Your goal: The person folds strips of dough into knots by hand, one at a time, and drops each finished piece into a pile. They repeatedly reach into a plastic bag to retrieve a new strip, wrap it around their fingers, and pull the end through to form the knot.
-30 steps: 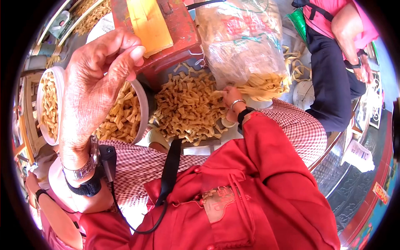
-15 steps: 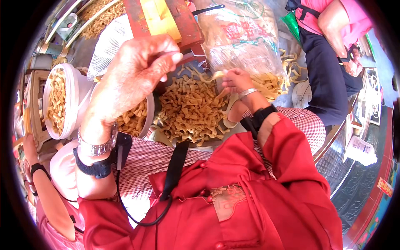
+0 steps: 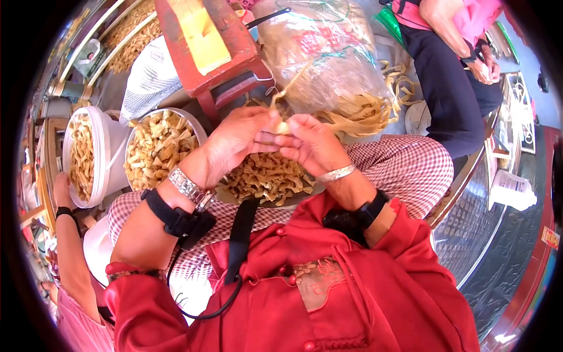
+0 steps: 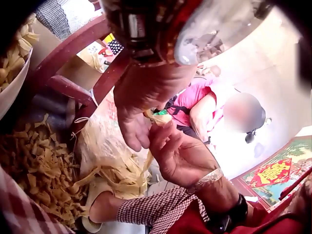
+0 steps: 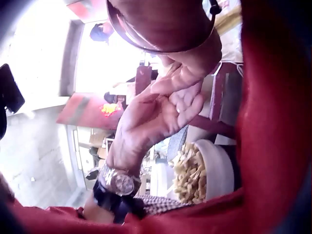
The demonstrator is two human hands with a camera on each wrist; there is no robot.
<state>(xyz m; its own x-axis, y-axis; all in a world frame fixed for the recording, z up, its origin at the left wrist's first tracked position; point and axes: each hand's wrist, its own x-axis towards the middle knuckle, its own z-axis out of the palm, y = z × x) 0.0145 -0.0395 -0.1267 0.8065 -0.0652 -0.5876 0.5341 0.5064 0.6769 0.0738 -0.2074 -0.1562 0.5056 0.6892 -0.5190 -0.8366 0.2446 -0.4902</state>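
Observation:
My left hand [image 3: 237, 141] and right hand [image 3: 321, 146] meet over the pile, fingertips together around a pale yellow bean curd strip [image 3: 283, 128]. A narrow tail of the strip sticks up beyond the fingers. In the left wrist view a folded part of the strip [image 4: 162, 118] shows between the fingertips, pinched by the right hand [image 4: 183, 153] as the left hand [image 4: 136, 109] closes in from above. Fingers hide most of the strip in the right wrist view. Below lies a pile of small knotted strips [image 3: 267, 182].
A clear plastic bag [image 3: 328, 58] spills long loose strips [image 3: 358, 114] at right. A red stool [image 3: 234, 44] bears flat yellow strips [image 3: 202, 41]. Two white buckets [image 3: 111, 152] of knotted pieces stand at left. Another person [image 3: 440, 76] sits at far right.
The right hand has drawn a strip from the bag's mouth and brought it leftward. The left hand has come down and right from its raised place to meet it over the pile.

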